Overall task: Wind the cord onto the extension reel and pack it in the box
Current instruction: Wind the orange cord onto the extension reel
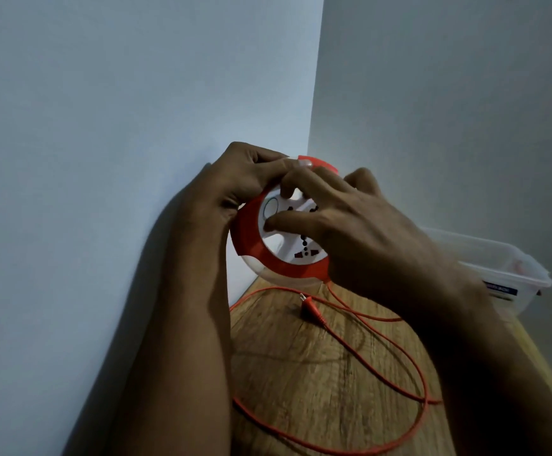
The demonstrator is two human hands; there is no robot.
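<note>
A: Where can a hand pass here?

B: The bench sits in a corner. One wall closes the left side and another wall closes the far and right side, so the open way is from the near edge.

A: What lies on the wood?

B: The orange cord makes wide loops over the middle, and its plug lies inside them. A hand reaching flat there meets cord.

A: And to the right?

B: The clear box stands against the right wall. The reel is held up in the air before the corner, with free space under it.
</note>
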